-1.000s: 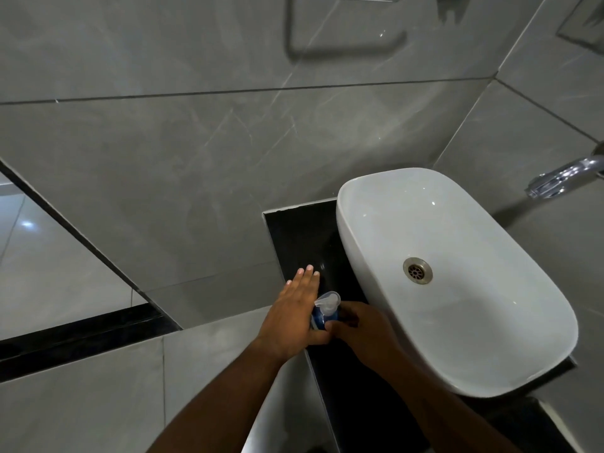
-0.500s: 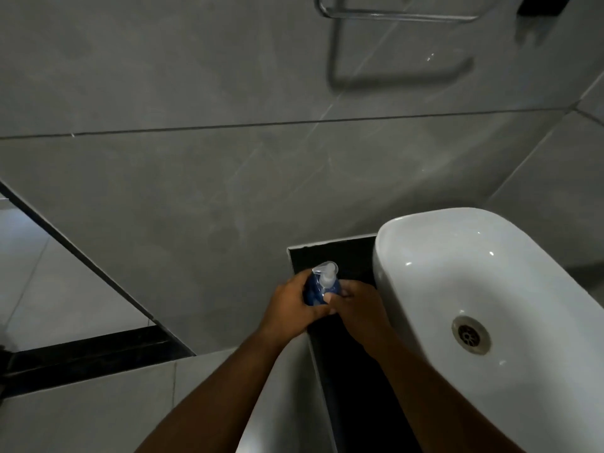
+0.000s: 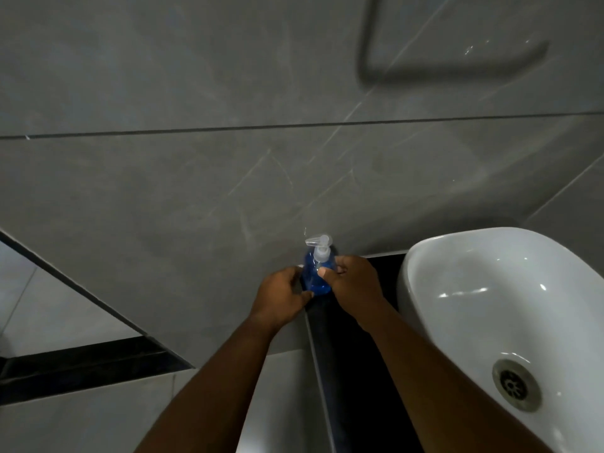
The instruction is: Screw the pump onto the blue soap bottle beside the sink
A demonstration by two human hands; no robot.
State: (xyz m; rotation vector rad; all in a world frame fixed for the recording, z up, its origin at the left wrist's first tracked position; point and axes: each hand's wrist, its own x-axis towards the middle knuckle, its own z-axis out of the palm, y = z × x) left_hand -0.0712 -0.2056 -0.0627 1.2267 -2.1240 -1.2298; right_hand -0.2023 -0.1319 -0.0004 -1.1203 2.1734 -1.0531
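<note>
The blue soap bottle stands upright at the far end of the black counter, close to the grey wall. A clear pump sits on its neck, nozzle pointing left. My left hand grips the bottle's lower left side. My right hand holds the bottle's right side, thumb pressed against its front just under the pump collar. The bottle's base is hidden behind my fingers.
A white oval basin with a metal drain fills the right side, right beside my right forearm. Grey tiled wall rises directly behind the bottle. Light floor tiles lie at the left, below the counter edge.
The view has tilted up and shifted left, so the basin sits further right. Both hands slid lower on the bottle, and the pump and upper bottle now show fully above them.
</note>
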